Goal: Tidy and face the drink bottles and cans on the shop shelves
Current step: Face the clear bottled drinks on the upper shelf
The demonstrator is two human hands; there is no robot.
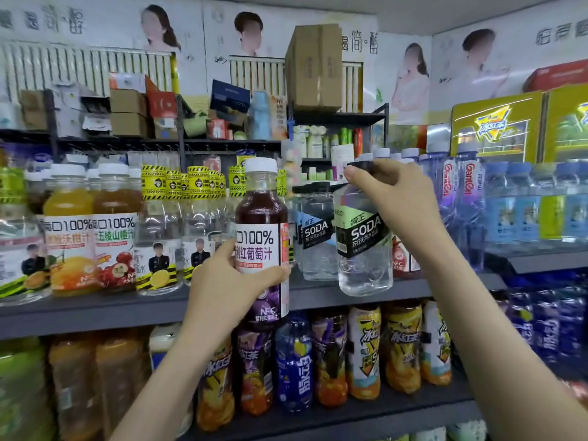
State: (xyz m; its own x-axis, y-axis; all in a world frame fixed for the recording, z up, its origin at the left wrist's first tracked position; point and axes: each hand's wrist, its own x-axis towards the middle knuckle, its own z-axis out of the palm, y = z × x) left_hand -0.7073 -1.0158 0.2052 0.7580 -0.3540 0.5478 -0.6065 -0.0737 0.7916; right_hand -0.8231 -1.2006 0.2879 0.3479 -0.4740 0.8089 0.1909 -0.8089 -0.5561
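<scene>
Now left fingers (222, 259) clasp dark grape juice bottle (261, 237), right fingers (375, 176) pinch clear soda bottle (362, 243)

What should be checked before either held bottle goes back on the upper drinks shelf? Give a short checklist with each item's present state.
1. Left hand has a firm hold on the grape juice bottle: ok, fingers wrap its body.
2. Right hand has a firm hold on the soda bottle: cannot tell, it hangs from the cap only.
3. Soda bottle upright: not ok, it tilts.
4. Both labels face front: ok.
5. Free slot on the upper shelf for the grape juice bottle: cannot tell, the bottle hides it.
6. Both caps closed: ok for the juice, cannot tell for the soda.
</scene>
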